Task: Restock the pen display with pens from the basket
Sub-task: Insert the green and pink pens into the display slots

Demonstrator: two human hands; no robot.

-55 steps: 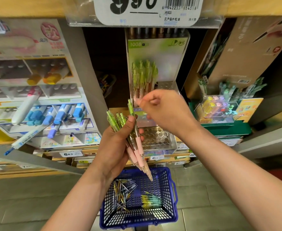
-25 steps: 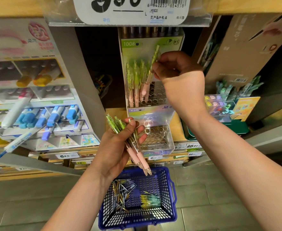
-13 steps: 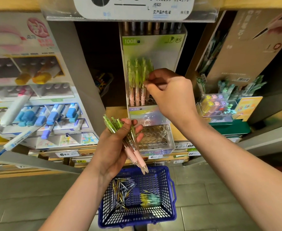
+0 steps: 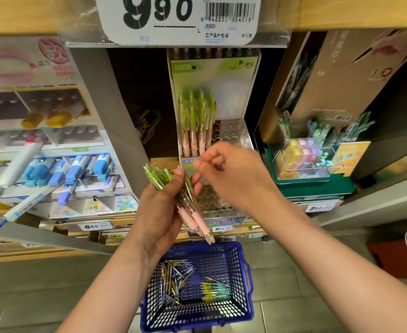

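My left hand (image 4: pixel 160 207) grips a bundle of green-and-pink pens (image 4: pixel 185 200), tips pointing down toward the basket. My right hand (image 4: pixel 233 179) hovers just right of the bundle's tops, fingers curled near the pens; it is blurred and I cannot tell if it pinches one. Behind them stands the clear pen display (image 4: pixel 231 133) with holes, several matching pens (image 4: pixel 196 121) upright in its left side. The blue plastic basket (image 4: pixel 243 280) sits on the floor below with loose pens (image 4: pixel 176 282) inside.
A marker display (image 4: pixel 53 164) fills the left shelf. A lower clear tray with holes (image 4: pixel 212 203) sits under the pen display. A green stand with coloured items (image 4: pixel 305 159) is at right. A price tag (image 4: pixel 178 18) hangs from the shelf above.
My right hand set a pen into the display, then dropped back down to the bundle in my left hand. The left hand stayed in place.
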